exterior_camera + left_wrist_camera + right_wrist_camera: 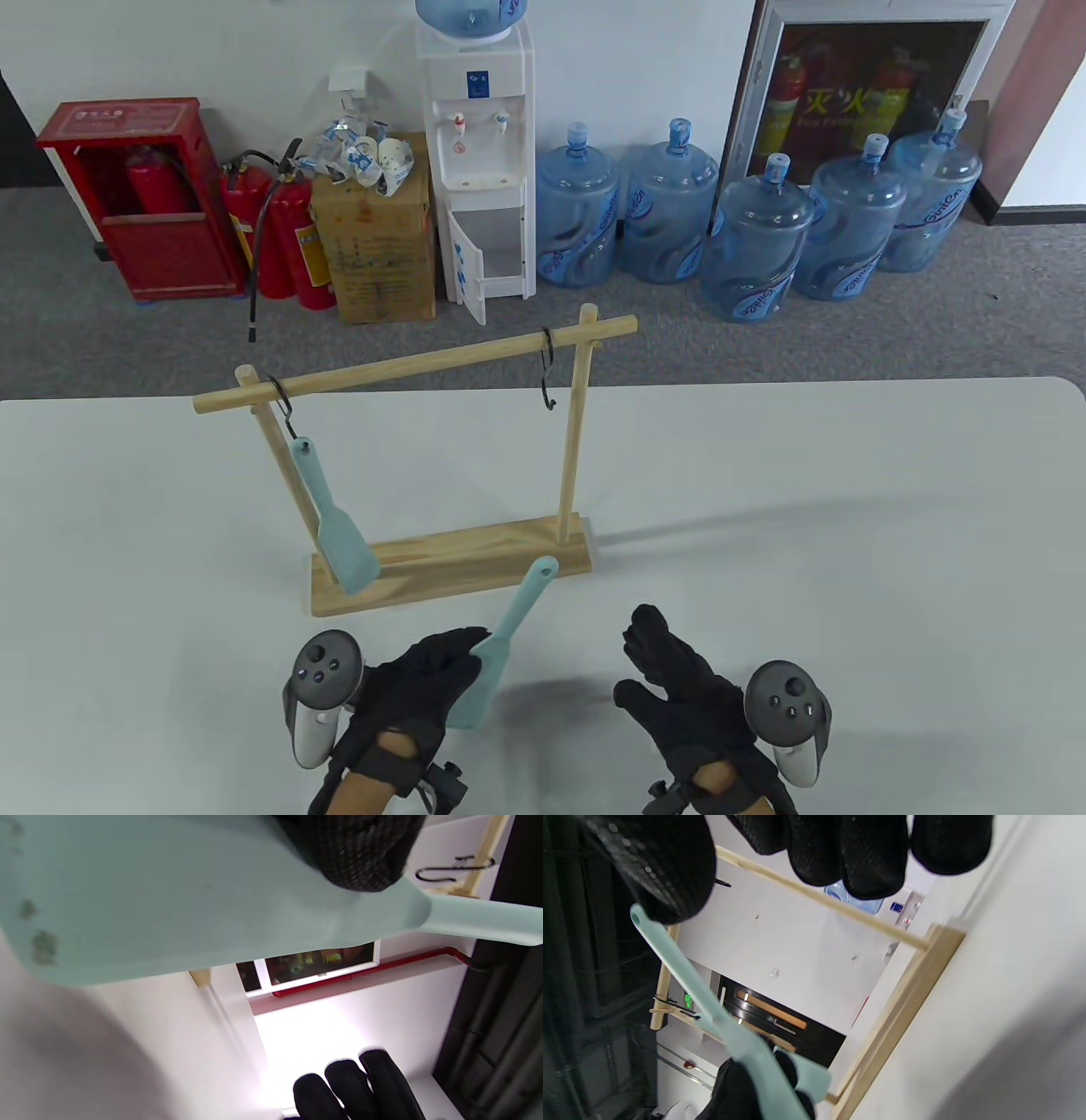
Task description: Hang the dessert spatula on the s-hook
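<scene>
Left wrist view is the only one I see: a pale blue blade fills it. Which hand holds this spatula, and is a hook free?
Observer: The left hand grips the dessert spatula by its blade, handle pointing toward the wooden rack.
Operator: Is the other hook taken?
Observer: Yes. A second spatula hangs from the left s-hook; the right s-hook hangs bare.
Operator: And the right hand?
Observer: The right hand is open and holds nothing, beside the spatula.
</scene>
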Tool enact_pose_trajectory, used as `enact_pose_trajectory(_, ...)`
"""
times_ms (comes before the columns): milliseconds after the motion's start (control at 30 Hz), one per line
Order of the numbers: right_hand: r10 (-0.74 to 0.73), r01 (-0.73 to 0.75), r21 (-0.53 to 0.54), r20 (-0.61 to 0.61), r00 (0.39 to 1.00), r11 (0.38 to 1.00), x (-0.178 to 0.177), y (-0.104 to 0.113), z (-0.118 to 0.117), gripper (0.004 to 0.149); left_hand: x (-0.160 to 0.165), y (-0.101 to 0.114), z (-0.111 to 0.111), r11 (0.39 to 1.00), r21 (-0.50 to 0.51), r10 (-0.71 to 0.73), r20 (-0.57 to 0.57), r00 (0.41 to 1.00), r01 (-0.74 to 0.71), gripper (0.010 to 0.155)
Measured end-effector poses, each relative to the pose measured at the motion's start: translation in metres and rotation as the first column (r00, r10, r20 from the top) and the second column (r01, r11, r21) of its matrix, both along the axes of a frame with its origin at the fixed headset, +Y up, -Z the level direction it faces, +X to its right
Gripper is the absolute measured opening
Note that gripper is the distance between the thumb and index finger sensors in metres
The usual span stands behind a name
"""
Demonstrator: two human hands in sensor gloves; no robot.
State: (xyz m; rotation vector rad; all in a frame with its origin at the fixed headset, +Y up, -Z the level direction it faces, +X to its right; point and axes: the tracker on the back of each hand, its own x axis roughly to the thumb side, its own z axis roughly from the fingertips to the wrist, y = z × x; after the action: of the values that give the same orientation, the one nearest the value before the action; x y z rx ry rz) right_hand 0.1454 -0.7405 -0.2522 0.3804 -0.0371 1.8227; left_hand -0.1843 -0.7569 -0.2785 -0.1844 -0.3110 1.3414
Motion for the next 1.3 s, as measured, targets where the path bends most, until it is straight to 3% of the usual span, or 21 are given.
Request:
enact_pose_trajectory(400,0.009,-0.012,-0.027,-0.099,0.995,1.000,-0.030,-0.005,-0.002,0.073,0.040,-0.002,0.003,0.998,0.023,-0.063,0.181,0.981,0.060,0.046)
enact_pose_trajectory(500,0.011,-0.012,-0.015,-0.107,0.994,1.000,-0.034,-0.004,-0.001,0.069,0.042,-0.003,0.005,0.997,0.026,-0.073,0.192,0.979,0.070,0.046)
enact_pose_trajectory(633,-0.003,0.003,0.018,-0.031,1.000,1.000,-0.033,0.000,-0.001,0.056,0.043,-0.004,0.006,0.997,0.023,-0.081,0.207,0.975,0.078,0.046)
enact_pose_trajectory(833,0.024,-0.023,0.018,-0.034,0.999,1.000,-0.035,0.000,-0.002,0.053,0.042,-0.005,0.009,0.996,0.002,-0.091,0.199,0.976,0.092,0.047)
enact_pose_trajectory(1067,0.017,-0.021,0.052,0.072,0.997,0.998,-0.014,0.019,-0.004,0.052,0.019,0.004,0.018,0.986,0.059,-0.160,0.096,0.983,0.154,0.050)
enact_pose_trajectory(1167,0.014,-0.018,0.038,0.103,0.995,0.999,-0.004,0.034,-0.008,0.052,0.004,0.011,0.020,0.963,0.115,-0.241,-0.022,0.970,0.242,0.052)
enact_pose_trajectory(1300,-0.027,0.026,0.009,0.115,0.993,1.000,-0.004,0.059,-0.013,0.052,-0.011,0.022,0.025,0.886,0.205,-0.379,-0.197,0.904,0.416,0.057)
